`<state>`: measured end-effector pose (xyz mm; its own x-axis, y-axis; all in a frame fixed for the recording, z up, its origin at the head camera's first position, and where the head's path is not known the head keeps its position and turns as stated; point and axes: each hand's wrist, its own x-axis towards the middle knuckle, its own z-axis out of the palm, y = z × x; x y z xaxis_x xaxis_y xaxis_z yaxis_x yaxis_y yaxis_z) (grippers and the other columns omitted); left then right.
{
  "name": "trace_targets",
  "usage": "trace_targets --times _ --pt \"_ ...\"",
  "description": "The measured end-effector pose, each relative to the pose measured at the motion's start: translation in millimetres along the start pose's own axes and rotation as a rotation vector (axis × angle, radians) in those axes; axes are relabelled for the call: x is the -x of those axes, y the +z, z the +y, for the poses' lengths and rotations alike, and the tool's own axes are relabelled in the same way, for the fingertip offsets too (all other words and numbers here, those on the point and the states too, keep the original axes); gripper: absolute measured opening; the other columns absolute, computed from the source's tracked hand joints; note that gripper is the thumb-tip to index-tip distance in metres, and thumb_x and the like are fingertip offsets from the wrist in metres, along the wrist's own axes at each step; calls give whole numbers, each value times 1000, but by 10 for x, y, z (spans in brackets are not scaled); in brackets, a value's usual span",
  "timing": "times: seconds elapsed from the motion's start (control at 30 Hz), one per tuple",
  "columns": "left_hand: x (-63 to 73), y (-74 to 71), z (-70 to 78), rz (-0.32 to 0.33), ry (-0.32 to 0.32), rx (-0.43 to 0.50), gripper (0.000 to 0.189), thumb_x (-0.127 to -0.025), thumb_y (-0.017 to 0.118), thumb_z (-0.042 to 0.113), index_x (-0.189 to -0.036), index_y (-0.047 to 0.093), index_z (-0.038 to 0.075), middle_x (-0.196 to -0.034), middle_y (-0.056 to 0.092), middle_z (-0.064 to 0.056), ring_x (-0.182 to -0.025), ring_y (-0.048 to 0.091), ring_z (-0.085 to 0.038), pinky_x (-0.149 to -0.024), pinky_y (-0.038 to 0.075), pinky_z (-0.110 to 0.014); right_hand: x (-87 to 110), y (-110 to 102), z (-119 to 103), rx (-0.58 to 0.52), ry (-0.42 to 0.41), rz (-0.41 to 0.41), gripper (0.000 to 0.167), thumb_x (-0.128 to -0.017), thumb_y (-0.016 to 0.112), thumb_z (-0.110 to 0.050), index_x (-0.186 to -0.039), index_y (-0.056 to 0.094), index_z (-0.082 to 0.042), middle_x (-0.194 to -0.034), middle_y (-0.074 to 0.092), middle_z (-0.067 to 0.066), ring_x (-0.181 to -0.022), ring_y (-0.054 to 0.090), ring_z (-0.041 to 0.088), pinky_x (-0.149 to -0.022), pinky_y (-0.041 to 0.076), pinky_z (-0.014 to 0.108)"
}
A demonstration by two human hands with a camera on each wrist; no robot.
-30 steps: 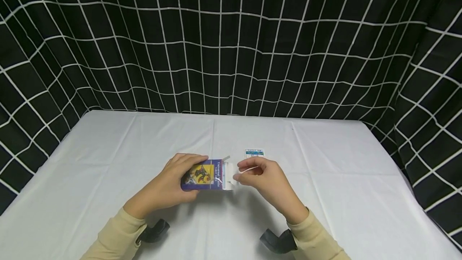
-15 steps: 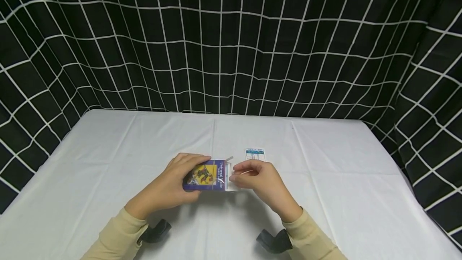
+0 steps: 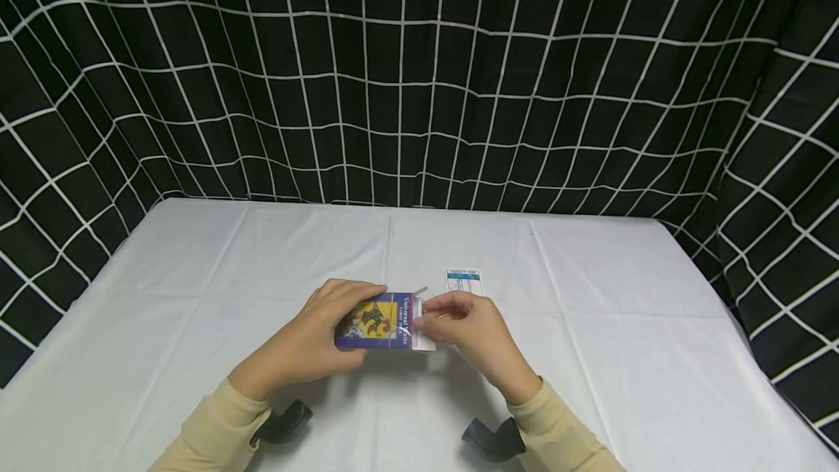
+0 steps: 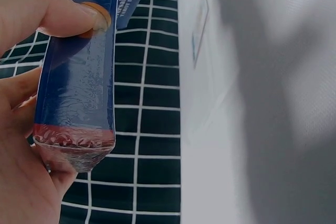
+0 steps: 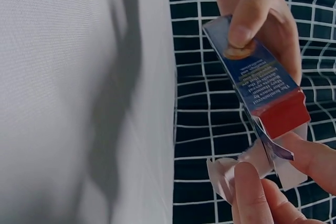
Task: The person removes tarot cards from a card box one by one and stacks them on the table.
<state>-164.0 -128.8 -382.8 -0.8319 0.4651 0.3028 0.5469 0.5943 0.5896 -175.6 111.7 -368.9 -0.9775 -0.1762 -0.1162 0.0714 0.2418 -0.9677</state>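
A purple-blue tarot card box point(image 3: 373, 320), with a yellow picture on its front, is held above the table by my left hand point(image 3: 321, 330). The left thumb point(image 4: 84, 19) lies along the box's narrow side, and crinkled clear film shows at the box's near end in the left wrist view. My right hand point(image 3: 475, 326) is at the opened end, thumb and index finger pinching the lid flap point(image 5: 278, 151) there. White side flaps point(image 5: 291, 176) stick out around those fingers. The box's inside is hidden.
On the white-clothed table point(image 3: 229, 261), a white card with a blue band point(image 3: 462, 280) lies just beyond the right hand. Dark mounts are strapped at the left wrist point(image 3: 283, 422) and right wrist point(image 3: 494, 440). A black curtain with a white grid point(image 3: 419, 93) surrounds the table.
The box has shifted slightly right and nearer in the left hand. The right hand has come left, its fingertips closer against the opened end, covering more of the white flaps.
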Motion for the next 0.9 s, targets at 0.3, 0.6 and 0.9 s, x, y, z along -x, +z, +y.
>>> trace_targets --times 0.3,0.6,0.9 --pt "-4 14 27 -1 11 3 80 -68 78 15 -144 51 16 -143 56 -2 -130 46 -21 -109 37 -50 -11 63 26 28 -19 67 28 -78 76 -2 -102 68 9 -87 70 12 -69 62 8 -63 54 19" --pt "10 -22 42 4 -9 -7 81 -68 79 15 -144 51 15 -142 57 -3 -129 46 -22 -108 37 -50 2 0 -16 44 -27 39 34 -78 79 -5 -107 67 6 -84 70 10 -69 65 9 -69 60 30" --pt "3 -54 29 9 -17 -1 81 -68 79 15 -144 51 14 -142 56 -5 -129 46 -23 -108 37 -51 -5 -148 -51 74 -45 18 40 -77 79 -6 -115 69 2 -85 67 7 -72 66 11 -70 60 33"
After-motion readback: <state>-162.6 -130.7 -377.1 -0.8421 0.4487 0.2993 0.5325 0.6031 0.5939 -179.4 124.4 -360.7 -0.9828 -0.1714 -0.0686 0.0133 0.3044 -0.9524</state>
